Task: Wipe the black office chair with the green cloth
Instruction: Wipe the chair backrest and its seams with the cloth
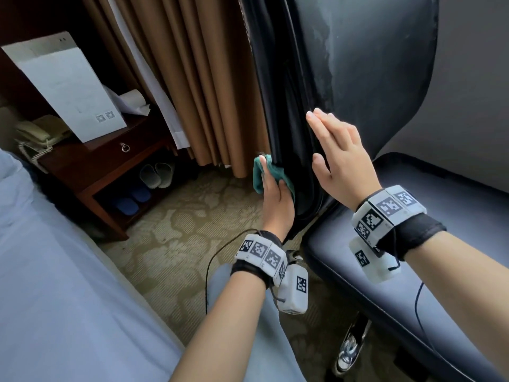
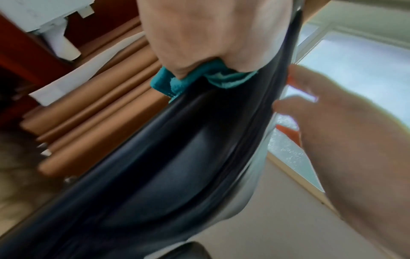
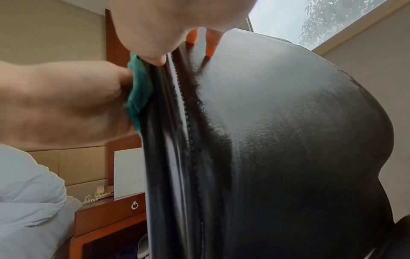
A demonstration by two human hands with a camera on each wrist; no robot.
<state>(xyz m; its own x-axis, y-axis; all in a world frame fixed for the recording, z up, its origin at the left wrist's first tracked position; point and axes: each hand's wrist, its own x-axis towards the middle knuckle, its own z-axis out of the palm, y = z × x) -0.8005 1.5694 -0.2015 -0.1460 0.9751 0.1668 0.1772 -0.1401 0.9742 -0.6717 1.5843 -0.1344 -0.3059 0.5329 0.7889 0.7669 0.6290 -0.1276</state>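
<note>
The black office chair (image 1: 358, 64) stands in front of me, its backrest seen edge-on and its seat (image 1: 413, 244) at the right. My left hand (image 1: 275, 199) grips the bunched green cloth (image 1: 260, 177) and presses it against the backrest's outer left edge, low down. The left wrist view shows the cloth (image 2: 177, 82) squeezed under the palm on the black edge (image 2: 166, 157). My right hand (image 1: 338, 153) lies flat with straight fingers on the front face of the backrest, just above the seat. In the right wrist view its fingertips (image 3: 209, 45) touch the leather (image 3: 288, 122) and the cloth (image 3: 138, 91) is at the left.
Brown curtains (image 1: 198, 78) hang just behind the chair. A dark wooden nightstand (image 1: 110, 161) at the left holds a phone (image 1: 33, 133) and a white card (image 1: 68, 86), with slippers (image 1: 154, 175) beneath. A bed (image 1: 55, 271) borders the left. Patterned carpet (image 1: 179, 244) and a chrome chair leg (image 1: 349, 351) lie below.
</note>
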